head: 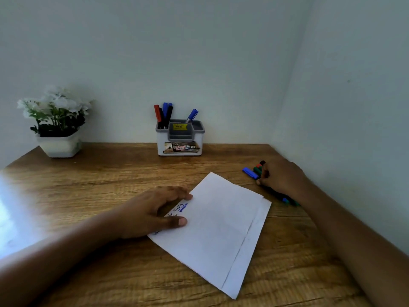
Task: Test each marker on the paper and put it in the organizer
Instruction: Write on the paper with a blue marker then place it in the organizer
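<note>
Markers (251, 173) right of paper (221, 229), clutched by curled right hand (283, 176) for testing | paper pinned steady under flat left hand (150, 209)

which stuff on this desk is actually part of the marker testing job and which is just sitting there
For the job:
- paper, pressed flat by the left hand
- loose markers at the right hand
- organizer holding stored markers

Just lying about:
- flower pot at the back left
</note>
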Tool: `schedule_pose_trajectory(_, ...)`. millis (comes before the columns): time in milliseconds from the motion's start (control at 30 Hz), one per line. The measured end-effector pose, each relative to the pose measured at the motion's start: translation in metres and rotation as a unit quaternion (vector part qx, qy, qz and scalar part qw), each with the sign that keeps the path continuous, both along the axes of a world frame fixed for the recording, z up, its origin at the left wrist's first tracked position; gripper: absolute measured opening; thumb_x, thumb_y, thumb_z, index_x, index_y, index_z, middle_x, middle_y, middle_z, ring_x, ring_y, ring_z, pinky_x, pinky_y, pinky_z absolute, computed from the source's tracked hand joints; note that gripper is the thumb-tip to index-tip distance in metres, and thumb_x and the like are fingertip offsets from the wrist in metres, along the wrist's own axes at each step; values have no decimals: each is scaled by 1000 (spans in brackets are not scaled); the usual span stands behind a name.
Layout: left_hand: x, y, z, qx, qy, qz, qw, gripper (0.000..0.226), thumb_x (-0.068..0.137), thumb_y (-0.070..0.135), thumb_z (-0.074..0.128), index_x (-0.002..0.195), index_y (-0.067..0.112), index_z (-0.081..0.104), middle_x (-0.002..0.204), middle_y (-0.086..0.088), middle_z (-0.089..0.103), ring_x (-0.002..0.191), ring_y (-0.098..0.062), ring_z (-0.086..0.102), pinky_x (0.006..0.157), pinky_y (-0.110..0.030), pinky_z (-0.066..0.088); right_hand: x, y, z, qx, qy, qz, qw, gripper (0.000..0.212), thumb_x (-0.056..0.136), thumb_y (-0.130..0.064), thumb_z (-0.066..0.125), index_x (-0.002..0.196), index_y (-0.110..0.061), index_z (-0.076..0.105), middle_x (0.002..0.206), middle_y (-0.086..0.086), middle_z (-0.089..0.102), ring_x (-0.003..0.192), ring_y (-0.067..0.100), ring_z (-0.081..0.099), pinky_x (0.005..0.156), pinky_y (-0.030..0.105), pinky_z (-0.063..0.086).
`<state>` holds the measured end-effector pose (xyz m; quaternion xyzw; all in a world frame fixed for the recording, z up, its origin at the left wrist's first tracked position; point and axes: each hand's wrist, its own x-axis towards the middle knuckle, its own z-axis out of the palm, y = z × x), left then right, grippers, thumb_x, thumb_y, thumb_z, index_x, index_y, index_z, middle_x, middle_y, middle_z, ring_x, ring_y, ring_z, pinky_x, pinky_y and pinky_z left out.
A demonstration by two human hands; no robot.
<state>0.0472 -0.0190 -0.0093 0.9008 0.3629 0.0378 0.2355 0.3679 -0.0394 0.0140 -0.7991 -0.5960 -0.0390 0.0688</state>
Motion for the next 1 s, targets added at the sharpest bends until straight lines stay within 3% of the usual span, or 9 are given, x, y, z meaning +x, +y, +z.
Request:
schedule_pose_trajectory(100,2,0,1,4,9,-3,1000,91,54,97,28,136,57,29,149,28,26,130,4,29,109,-27,30,-3,1,0,60,16,35,997,16,78,-30,70,83,-16,68,89,2,65,81,19,60,65,29,41)
schedule_pose_trajectory(233,5,-2,1,8,-9,12,1000,65,83,62,53,141,50,27,147,22,33,126,0,37,107,-27,34,-29,-9,11,156,100,186,965,11,78,-26,70,81,-20,62,77,-6,58,68,14,55,60,31,41)
schedule_pose_trajectory(400,6,-2,1,6,-109,59,992,71,81,55,59,141,50,22,130,29,39,123,1,41,103,-25,35,-71,-25,10,128,52,339,930,6,82,-23,66,84,-22,60,72,-10,60,63,9,51,56,15,34)
schedule_pose_trajectory(500,5,-3,3,38,-164,73,983,60,82,54,54,137,48,34,125,29,49,121,2,49,100,-23,41,-85,-27,5,109,23,382,917,6,87,-21,63,91,-17,62,79,-11,56,68,6,47,59,10,30)
schedule_pose_trajectory(633,9,-6,4,141,-144,61,978,33,94,37,53,127,35,55,109,23,60,90,5,57,68,-9,40,-93,-31,3,130,13,394,910,12,90,-21,58,100,-15,62,86,-10,53,73,5,42,61,9,28)
schedule_pose_trajectory(733,9,-8,5,172,-170,75,967,27,93,35,58,117,28,65,99,15,67,83,-2,60,79,-11,40,-95,-33,5,134,9,409,903,18,90,-26,53,100,-14,63,87,-4,61,74,8,46,63,11,31)
schedule_pose_trajectory(833,7,-4,5,231,-226,48,945,22,89,28,65,108,20,71,95,7,75,80,-11,69,112,-35,35,-89,-31,9,135,42,420,897,18,88,-28,54,96,-16,65,82,-4,65,69,7,51,60,14,35)
schedule_pose_trajectory(900,6,1,3,307,-230,3,924,21,87,28,66,103,15,73,86,2,77,63,-10,69,106,-53,41,-85,-29,11,126,76,421,895,16,88,-29,56,93,-17,66,78,-5,66,66,10,51,58,13,36)
schedule_pose_trajectory(1000,2,5,4,375,-220,-46,899,30,87,30,57,99,9,74,76,-3,75,60,-12,68,95,-60,48,-83,-28,14,99,132,420,893,6,90,-27,59,87,-25,64,79,-2,69,72,10,54,59,13,39)
